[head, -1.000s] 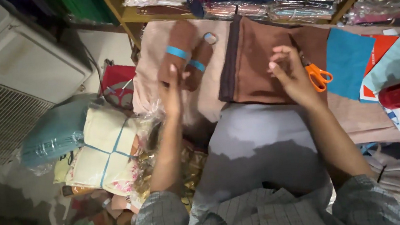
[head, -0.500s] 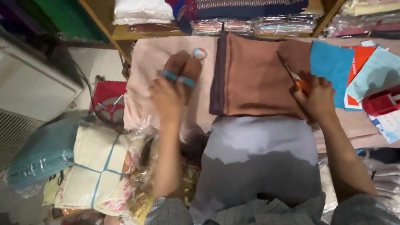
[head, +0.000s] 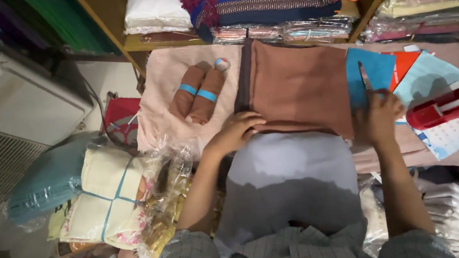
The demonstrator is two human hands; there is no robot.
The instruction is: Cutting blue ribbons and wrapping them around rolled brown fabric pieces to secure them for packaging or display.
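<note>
Two hands work at the table: the left hand point(head: 235, 134) lies flat with fingers spread on the near left corner of a folded brown cloth point(head: 298, 86), while the right hand point(head: 379, 117) is closed around a pair of scissors point(head: 365, 79) whose blades point away, just right of the cloth. Beyond the left hand lie two brown rolls with blue bands point(head: 197, 93) on pink fabric point(head: 162, 102); right of the right hand sits a red stapler point(head: 449, 105).
</note>
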